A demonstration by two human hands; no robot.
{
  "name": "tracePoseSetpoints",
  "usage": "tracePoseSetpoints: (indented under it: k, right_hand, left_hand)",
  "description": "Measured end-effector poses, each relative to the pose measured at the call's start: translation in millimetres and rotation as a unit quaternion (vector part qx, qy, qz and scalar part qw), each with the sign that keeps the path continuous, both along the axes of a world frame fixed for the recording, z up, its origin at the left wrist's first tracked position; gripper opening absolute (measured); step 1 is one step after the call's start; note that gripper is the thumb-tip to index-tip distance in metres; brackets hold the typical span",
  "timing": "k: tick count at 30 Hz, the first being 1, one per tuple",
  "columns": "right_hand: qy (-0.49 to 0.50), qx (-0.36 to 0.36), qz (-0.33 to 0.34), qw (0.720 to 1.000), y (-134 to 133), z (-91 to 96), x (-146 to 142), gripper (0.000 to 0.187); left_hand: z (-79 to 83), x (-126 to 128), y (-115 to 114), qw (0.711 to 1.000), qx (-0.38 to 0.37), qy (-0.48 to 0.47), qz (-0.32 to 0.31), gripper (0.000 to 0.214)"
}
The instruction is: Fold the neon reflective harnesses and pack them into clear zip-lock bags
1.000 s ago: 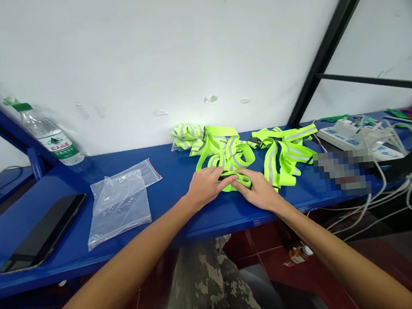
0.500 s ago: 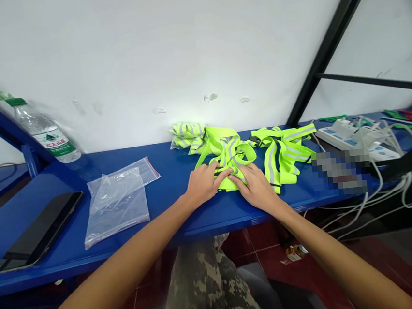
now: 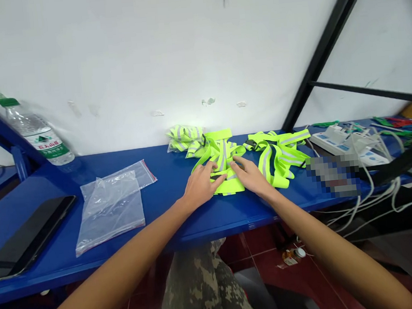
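Neon-yellow reflective straps with grey stripes (image 3: 222,155) lie in a loose heap between my hands at the front of the blue table. My left hand (image 3: 202,184) rests on the heap's left side, thumb and fingers apart. On the right side my right hand (image 3: 252,176) touches the straps with its thumb and forefinger spread. Some of its other fingers are hidden. A second heap of the same straps (image 3: 282,154), with a black buckle, lies just right of my right hand. Behind my left hand are rolled straps in clear plastic bags (image 3: 186,137).
Clear zip bags (image 3: 112,207) lie to the left on the blue table (image 3: 168,177), near a black tablet (image 3: 31,234). A water bottle (image 3: 46,138) leans at the back left. Right of the straps are a power strip (image 3: 350,143), white cables (image 3: 396,199) and a black frame (image 3: 326,41).
My hands have moved apart and their fingers have loosened from the strap between them. The middle straps now lie flatter, and the loop that stood up there has gone down.
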State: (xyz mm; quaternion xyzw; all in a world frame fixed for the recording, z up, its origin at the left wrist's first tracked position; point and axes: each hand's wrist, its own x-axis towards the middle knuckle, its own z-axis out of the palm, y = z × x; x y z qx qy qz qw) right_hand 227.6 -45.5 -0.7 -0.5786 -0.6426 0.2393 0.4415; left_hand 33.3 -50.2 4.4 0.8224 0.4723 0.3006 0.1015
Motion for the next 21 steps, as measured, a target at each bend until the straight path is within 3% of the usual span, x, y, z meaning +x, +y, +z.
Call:
tracePoseSetpoints:
  k: [9,12,16,18,21]
  right_hand:
    - [0.145,-0.018,0.089,0.985,11.7,1.5,-15.6,0.037]
    - [0.239,-0.038,0.010,0.970,21.3,5.7,-20.1,0.036]
    - [0.393,-0.139,-0.110,0.902,39.2,15.5,-26.1,0.052]
    - [0.389,-0.139,-0.119,0.903,45.1,19.8,-27.8,0.056]
    - [0.328,-0.070,-0.115,0.935,48.1,23.6,-28.1,0.053]
  left_hand:
    - [2.9,-0.4,-8.4,0.999,-0.019,-0.006,0.028,0.032]
    - [3.9,-0.6,-10.6,0.999,-0.021,-0.008,0.032,0.034]
    - [3.6,-1.2,-10.4,0.999,-0.024,-0.010,0.033,0.036]
    - [3.4,-1.2,-10.1,0.999,-0.030,-0.008,0.033,0.036]
    - [3.6,-0.9,-10.3,0.999,-0.030,-0.005,0.029,0.036]
